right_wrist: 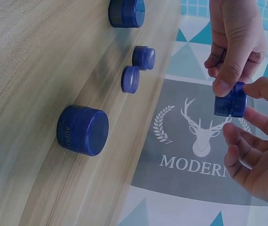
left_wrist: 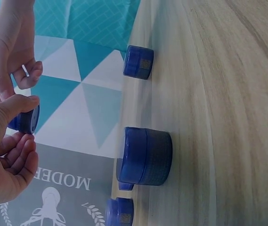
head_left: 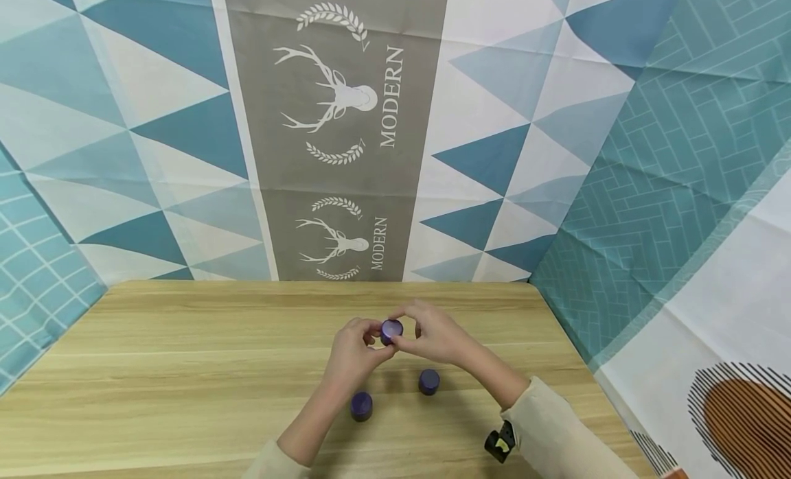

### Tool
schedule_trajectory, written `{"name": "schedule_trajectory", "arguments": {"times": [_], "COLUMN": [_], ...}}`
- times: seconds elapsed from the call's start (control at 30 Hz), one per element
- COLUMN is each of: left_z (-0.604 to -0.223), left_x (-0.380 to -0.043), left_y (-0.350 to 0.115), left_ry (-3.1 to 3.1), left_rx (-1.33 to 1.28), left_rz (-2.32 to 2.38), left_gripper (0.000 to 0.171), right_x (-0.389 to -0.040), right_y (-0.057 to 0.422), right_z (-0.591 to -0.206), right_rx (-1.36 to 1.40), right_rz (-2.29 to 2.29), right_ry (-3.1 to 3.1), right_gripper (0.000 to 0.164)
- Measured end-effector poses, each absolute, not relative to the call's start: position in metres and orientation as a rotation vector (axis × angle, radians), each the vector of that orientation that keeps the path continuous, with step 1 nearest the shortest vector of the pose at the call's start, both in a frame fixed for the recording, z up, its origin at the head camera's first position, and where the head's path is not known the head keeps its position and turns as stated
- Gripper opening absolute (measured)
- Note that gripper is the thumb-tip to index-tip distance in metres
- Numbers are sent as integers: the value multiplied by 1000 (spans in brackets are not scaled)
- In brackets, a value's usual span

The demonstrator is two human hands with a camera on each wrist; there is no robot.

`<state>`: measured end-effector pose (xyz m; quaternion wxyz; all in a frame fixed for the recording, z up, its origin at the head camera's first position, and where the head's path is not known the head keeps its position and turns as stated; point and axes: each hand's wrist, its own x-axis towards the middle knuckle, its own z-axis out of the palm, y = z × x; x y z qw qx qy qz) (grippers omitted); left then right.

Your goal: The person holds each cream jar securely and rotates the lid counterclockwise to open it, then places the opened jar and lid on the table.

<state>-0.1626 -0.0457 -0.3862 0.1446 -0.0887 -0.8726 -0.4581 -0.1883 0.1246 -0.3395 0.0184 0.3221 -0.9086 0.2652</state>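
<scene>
1. Evidently, the two hands meet over the wooden table [head_left: 185, 376], with one blue jar [head_left: 391, 330] held between them, raised clear of the tabletop.
2. The left hand [head_left: 349, 352] pinches the jar from its own side, thumb against fingers.
3. The right hand [head_left: 435, 333] grips it from the other side, thumb and forefinger curled around it.
4. Nearer the person stand two more upright jars: a left jar [head_left: 361, 406], just beside the left forearm, and a right jar [head_left: 429, 381] with pale lettering on its side.
5. The right wrist view also shows a small jar [right_wrist: 144, 58] with a flat lid [right_wrist: 130, 79] just beside it.
6. Behind hangs a patterned cloth [head_left: 336, 173] printed with deer heads.
</scene>
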Motion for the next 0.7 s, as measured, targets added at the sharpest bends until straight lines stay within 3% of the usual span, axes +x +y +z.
{"name": "schedule_trajectory", "arguments": {"times": [0.27, 0.53, 0.7], "left_z": [-387, -386, -387], "left_x": [-162, -162, -162], "left_y": [-47, -47, -47], "left_ry": [-2514, -2518, -2539], "left_rx": [-239, -234, -240], "left_rz": [-1329, -1327, -1309], "left_gripper": [31, 30, 31], "right_x": [-188, -188, -187], "right_y": [125, 124, 126], "right_z": [-340, -340, -340], "right_rx": [942, 946, 1023], "right_rz": [865, 807, 795], "right_ry": [-2837, -2826, -2827], "right_gripper": [46, 33, 38]}}
